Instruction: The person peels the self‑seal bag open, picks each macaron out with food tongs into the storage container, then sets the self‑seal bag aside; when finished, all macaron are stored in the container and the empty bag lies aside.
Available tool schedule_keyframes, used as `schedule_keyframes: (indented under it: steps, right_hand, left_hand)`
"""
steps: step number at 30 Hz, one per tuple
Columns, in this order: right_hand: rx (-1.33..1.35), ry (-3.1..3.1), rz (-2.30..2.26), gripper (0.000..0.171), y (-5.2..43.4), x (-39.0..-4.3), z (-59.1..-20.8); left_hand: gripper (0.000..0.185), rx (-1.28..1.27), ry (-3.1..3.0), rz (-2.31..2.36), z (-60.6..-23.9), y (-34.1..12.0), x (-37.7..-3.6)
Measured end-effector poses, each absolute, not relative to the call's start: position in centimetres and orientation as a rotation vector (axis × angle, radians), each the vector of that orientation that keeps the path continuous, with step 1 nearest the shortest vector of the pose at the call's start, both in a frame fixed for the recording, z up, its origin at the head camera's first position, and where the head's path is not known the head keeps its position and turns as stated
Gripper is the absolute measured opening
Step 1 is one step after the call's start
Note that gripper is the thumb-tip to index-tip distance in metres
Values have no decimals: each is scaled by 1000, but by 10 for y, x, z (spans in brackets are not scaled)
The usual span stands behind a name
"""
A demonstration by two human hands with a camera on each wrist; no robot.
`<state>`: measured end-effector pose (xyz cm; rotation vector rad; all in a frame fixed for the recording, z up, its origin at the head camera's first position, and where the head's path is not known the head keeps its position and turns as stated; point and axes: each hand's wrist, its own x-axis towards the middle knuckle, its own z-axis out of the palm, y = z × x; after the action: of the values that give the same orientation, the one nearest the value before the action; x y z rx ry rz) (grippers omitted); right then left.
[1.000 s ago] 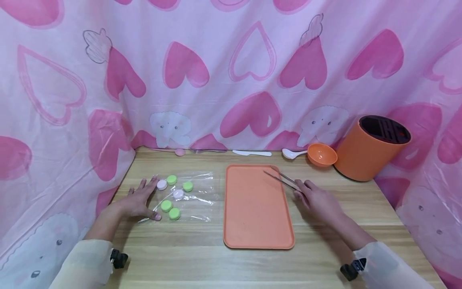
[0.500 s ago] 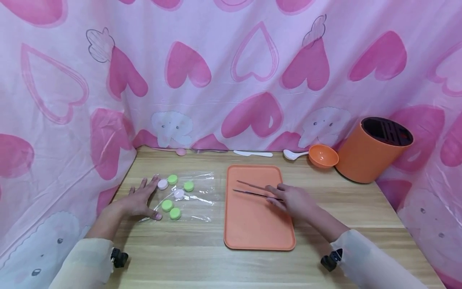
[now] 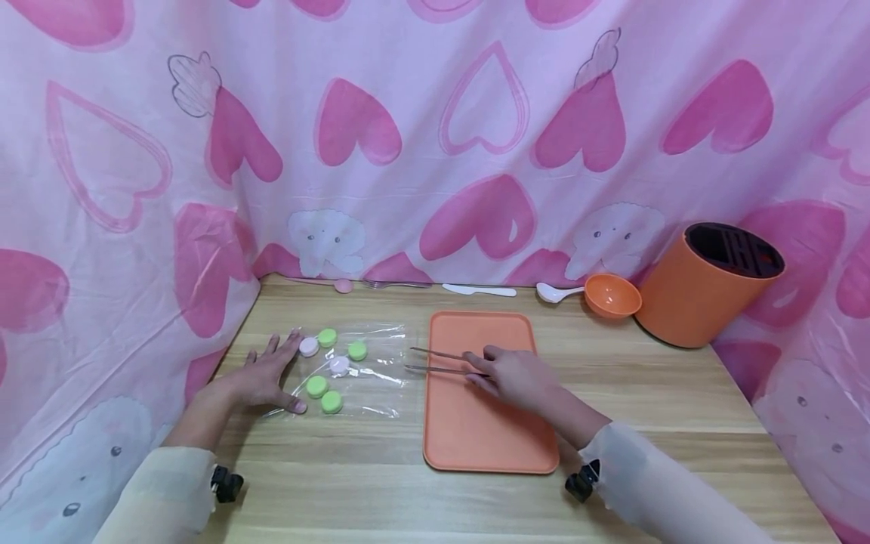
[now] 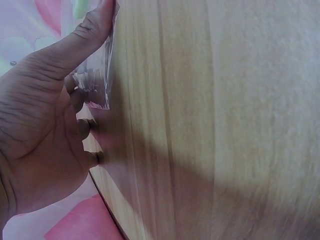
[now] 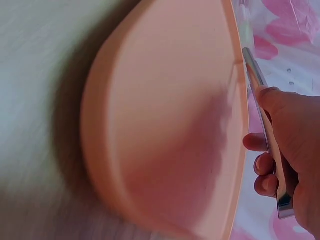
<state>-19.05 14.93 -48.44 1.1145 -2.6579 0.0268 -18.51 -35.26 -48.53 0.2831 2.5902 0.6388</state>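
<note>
A clear plastic bag (image 3: 381,391) lies flat at the left of the table, with several green macarons (image 3: 331,402) and two pale lilac macarons (image 3: 339,366) showing on or in it. My left hand (image 3: 261,379) rests at the bag's left edge, fingers and thumb spread; in the left wrist view its thumb (image 4: 75,50) lies along the plastic. My right hand (image 3: 519,379) is over the orange tray (image 3: 489,442), gripping metal tongs (image 5: 272,142). The two tong arms stand apart with nothing between them, and their tips reach just past the tray's left rim, towards the macarons.
Along the back lie a pink spoon (image 3: 343,285), a fork (image 3: 397,285), a white knife (image 3: 479,290) and a white spoon (image 3: 553,293). An orange bowl (image 3: 612,295) and a tall orange holder (image 3: 707,291) stand back right. A heart-patterned curtain (image 3: 381,189) surrounds the table.
My right hand has carried the tongs left, from the tray's right side across it to past the left rim. The tips have swung to point left. The left hand stays in place.
</note>
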Motion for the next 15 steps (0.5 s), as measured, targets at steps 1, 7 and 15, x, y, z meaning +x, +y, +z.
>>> schedule_keyframes:
  steps: [1,7,15]
  right_hand:
    - [1114,-2660,33,42,147,-191,-485]
    - [1146,-2623,70,37,136,-195,-490]
    - [1155,-2664,97,36,118,-202,-497]
  left_hand:
    - [154,284,2590,638,-485,-352,-185]
    - [155,281,2591,639,-486,-352,-186]
    - [156,296,2600,660,-485,-352,-185]
